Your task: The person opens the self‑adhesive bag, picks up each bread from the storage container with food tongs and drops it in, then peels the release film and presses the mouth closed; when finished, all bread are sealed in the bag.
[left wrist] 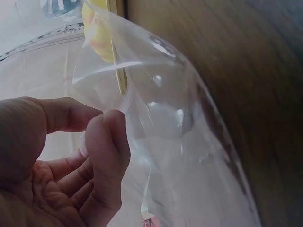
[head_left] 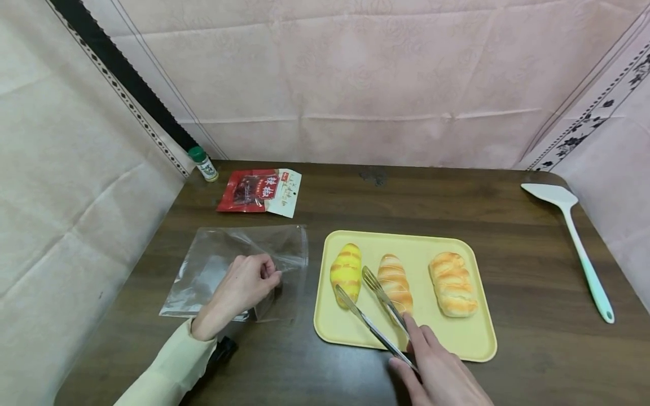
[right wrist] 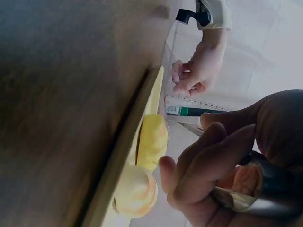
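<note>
My left hand [head_left: 249, 285] pinches the edge of a clear plastic bag [head_left: 213, 265] lying on the table; in the left wrist view the film [left wrist: 165, 118] is lifted beside the fingertips. With my right hand [head_left: 431, 366] I grip metal tongs [head_left: 376, 332], their arms spread apart. One tong tip is at the yellow bread roll [head_left: 346, 270], the other between it and the middle bread roll [head_left: 396, 282]. Both rolls and a third bread roll [head_left: 453, 285] sit in a row on a pale yellow tray [head_left: 365, 239].
Behind the bag lies a red and white packet [head_left: 261, 192]. A small green-capped bottle [head_left: 204, 164] stands at the back left corner. At the right lies a spatula [head_left: 579, 242] with a white head and green handle. Cloth screens [head_left: 355, 84] surround the wooden table [head_left: 508, 225].
</note>
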{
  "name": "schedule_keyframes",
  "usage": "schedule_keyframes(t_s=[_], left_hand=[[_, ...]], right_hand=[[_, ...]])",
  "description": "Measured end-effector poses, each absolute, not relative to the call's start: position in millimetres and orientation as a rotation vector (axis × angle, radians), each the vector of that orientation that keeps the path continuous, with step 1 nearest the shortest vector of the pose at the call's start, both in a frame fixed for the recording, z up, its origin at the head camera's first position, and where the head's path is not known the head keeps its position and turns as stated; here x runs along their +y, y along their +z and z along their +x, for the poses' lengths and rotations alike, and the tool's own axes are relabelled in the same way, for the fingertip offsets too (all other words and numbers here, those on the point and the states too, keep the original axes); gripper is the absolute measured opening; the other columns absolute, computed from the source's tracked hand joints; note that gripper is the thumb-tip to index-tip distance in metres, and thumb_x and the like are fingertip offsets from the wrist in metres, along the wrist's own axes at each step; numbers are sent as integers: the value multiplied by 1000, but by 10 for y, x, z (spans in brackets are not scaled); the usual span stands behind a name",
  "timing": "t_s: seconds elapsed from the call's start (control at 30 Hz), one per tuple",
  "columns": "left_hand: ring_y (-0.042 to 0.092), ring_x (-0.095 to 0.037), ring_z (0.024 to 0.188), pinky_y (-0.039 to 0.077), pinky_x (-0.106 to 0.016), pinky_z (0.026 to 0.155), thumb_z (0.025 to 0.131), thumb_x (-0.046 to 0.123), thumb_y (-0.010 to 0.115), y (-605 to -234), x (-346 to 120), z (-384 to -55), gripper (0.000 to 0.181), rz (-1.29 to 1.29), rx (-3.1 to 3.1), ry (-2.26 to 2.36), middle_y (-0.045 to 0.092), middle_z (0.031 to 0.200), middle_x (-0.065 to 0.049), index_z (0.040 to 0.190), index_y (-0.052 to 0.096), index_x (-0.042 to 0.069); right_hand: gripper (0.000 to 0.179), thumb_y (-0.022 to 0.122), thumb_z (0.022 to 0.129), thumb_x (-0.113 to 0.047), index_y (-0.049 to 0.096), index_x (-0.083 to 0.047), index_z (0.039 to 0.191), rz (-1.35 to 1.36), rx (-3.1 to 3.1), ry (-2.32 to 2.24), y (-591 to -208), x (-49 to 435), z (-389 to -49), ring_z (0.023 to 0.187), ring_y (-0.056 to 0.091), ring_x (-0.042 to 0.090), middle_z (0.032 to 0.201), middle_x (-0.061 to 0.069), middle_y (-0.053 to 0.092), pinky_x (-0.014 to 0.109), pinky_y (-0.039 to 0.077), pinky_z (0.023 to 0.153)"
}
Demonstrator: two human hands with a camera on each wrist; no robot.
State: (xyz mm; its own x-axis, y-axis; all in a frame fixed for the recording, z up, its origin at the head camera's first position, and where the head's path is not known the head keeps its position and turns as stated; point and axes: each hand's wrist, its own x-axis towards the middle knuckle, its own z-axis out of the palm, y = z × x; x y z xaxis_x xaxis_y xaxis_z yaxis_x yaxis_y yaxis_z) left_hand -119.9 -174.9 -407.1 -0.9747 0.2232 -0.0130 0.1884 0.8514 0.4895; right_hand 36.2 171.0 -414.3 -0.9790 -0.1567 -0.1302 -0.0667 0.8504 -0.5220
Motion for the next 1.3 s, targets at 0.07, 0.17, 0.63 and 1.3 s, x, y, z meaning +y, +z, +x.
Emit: schedule_keyframes(t_s=[0.07, 0.17, 0.63, 1.3], left_hand=[[53, -9, 54, 43, -26, 56, 95, 13, 78, -4071, -1743, -1202, 21, 327, 2955, 766, 65, 65, 3, 78, 67, 13], [53, -9, 55, 43, -26, 56, 95, 13, 79, -4069, -1734, -1208, 20, 326, 2954, 761, 64, 65, 3, 78, 67, 13], [53, -9, 54, 43, -25, 55, 94, 13, 79, -4080, -1730, -1223, 21, 330, 2960, 755, 65, 64, 4, 77, 66, 14], [49, -11, 54, 40, -26, 54, 93, 9, 76, -4070, -1712, -1193, 21, 353, 3027, 711, 58, 61, 2, 77, 63, 13]], right_hand=[[77, 78, 100, -43, 46, -13, 163, -135, 2827, -763, -4146, 1671, 348, 66, 45, -1, 105, -10, 57, 24, 42, 64], [79, 77, 100, -44, 44, -11, 164, -102, 2822, -679, -4187, 1610, 315, 60, 41, 6, 109, -4, 57, 27, 40, 60], [49, 83, 96, -35, 61, -3, 124, -234, 3076, -463, -4303, 1514, 304, 56, 56, 17, 87, 0, 63, 33, 48, 57], [38, 80, 97, -43, 52, -21, 83, -257, 3062, -583, -4591, 1730, 276, 51, 42, 5, 58, -11, 43, 32, 37, 51]])
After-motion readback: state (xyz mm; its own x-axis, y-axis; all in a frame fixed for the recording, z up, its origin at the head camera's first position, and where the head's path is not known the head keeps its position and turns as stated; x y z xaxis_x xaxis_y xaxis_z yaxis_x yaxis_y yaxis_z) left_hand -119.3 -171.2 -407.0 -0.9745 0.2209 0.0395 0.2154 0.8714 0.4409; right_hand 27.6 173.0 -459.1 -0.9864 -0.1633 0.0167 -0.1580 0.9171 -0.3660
